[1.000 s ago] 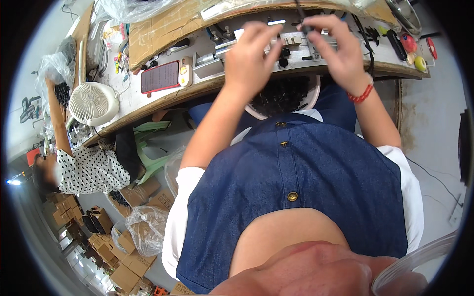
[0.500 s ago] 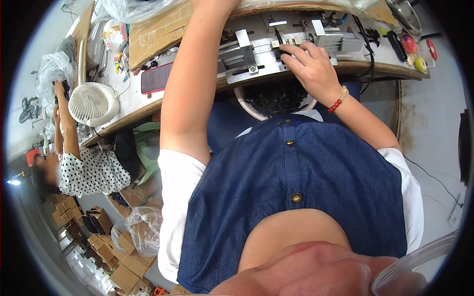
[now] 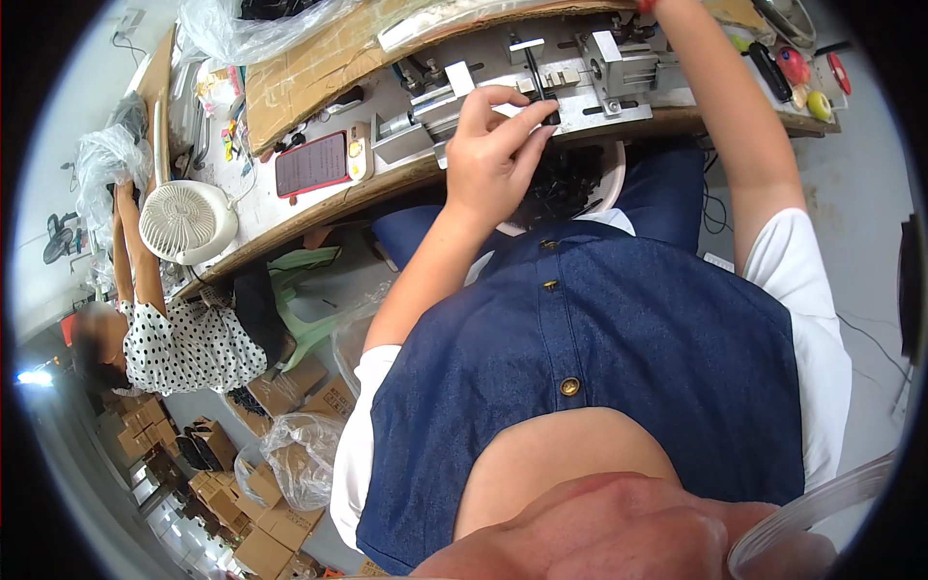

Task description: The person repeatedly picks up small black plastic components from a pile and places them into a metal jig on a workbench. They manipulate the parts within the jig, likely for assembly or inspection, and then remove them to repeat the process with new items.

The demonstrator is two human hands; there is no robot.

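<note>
My left hand [image 3: 498, 145] is at the front of a metal fixture [image 3: 580, 121], its thumb and fingers pinched on a small black part [image 3: 551, 118]. A thin dark strip [image 3: 533, 70] stands just above that part, within the fixture; whether they are one piece I cannot tell. Metal blocks sit on either side, a left block [image 3: 404, 143] and a right block [image 3: 619, 72]. My right forearm [image 3: 730, 106] reaches to the top edge, where a red bracelet shows; the hand is beyond the picture. Below the bench edge, a white tub [image 3: 613, 179] holds many black pieces.
Left along the bench lie a phone [image 3: 311, 164] with a red edge and a white fan [image 3: 187, 222]. Cardboard [image 3: 309, 72] and clear plastic lie behind. A person in a dotted shirt [image 3: 193, 348] works at far left. Small tools and coloured items [image 3: 793, 66] lie far right.
My left hand has come back from the far top edge to the fixture and pinches a black part. My right hand has left the fixture and gone up out of view.
</note>
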